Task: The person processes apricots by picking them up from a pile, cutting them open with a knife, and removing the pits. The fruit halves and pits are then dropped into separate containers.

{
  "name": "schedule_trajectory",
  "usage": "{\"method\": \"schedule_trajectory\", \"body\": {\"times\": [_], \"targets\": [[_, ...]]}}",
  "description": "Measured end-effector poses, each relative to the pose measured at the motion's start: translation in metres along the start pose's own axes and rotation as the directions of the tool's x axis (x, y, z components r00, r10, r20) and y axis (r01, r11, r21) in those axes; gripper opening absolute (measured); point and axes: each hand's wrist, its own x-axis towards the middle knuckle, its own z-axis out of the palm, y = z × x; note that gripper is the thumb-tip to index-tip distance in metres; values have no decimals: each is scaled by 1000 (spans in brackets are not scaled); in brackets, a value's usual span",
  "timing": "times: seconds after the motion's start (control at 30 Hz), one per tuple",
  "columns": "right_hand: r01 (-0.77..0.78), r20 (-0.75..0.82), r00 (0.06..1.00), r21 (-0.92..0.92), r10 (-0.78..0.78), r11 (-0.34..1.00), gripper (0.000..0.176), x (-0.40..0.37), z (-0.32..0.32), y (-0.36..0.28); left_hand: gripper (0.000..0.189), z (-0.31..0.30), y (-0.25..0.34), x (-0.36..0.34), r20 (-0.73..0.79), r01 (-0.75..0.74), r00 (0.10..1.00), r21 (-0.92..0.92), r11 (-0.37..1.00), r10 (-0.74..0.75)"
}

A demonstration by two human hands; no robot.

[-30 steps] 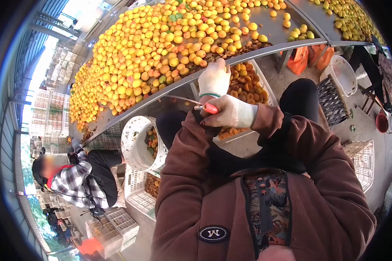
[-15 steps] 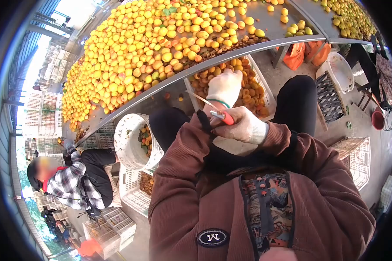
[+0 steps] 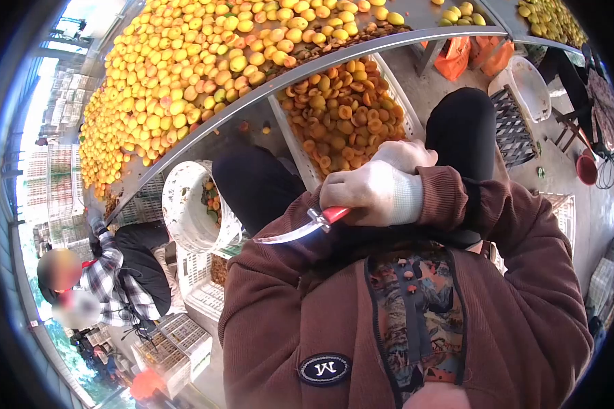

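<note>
Knife (image 3: 299, 232) handle inside right hand (image 3: 372, 194) fingers (blade protrudes left).

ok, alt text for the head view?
A gloved right hand grips a red-handled knife, blade pointing left, near a crate of halved apricots; the left hand is tucked behind it. Whole apricots cover the metal table beyond.

**Obscured and Indeterminate Items**

The left hand (image 3: 408, 154) sits largely behind the right hand (image 3: 370, 193); whether it holds anything cannot be determined. The knife (image 3: 300, 230) handle is mostly buried in the right fist, with only a red stub showing. The worktop (image 3: 320, 65) and its fruit pile (image 3: 184, 88) run off the top edge. The hands mask the crate's (image 3: 290, 140) near corner. The bucket (image 3: 172, 204) wall hides most of its contents. The co-worker (image 3: 109, 286) is blurred at the face.
</note>
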Motion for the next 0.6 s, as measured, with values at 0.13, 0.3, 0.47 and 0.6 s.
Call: {"method": "schedule_trajectory", "body": {"times": [0.13, 0.3, 0.47, 0.6], "targets": [[-171, 41, 985, 14, 170, 985, 26, 7, -7, -14, 30, -52, -11, -33, 247, -522, 851, 297, 800, 464], [-132, -1, 991, -7, 132, 991, 29, 18, 12, 20, 29, -29, -57, -42, 115, -609, 793, 165, 776, 598], [-13, 49, 998, -205, 24, 979, 26, 22, 8, 35, 29, 13, -55, -24, -51, -691, 718, 60, 720, 694], [-198, 148, 965, -128, 216, 972, 26, 26, -1, 31, 29, 64, -18, 9, -192, -755, 646, -15, 656, 739]]}}
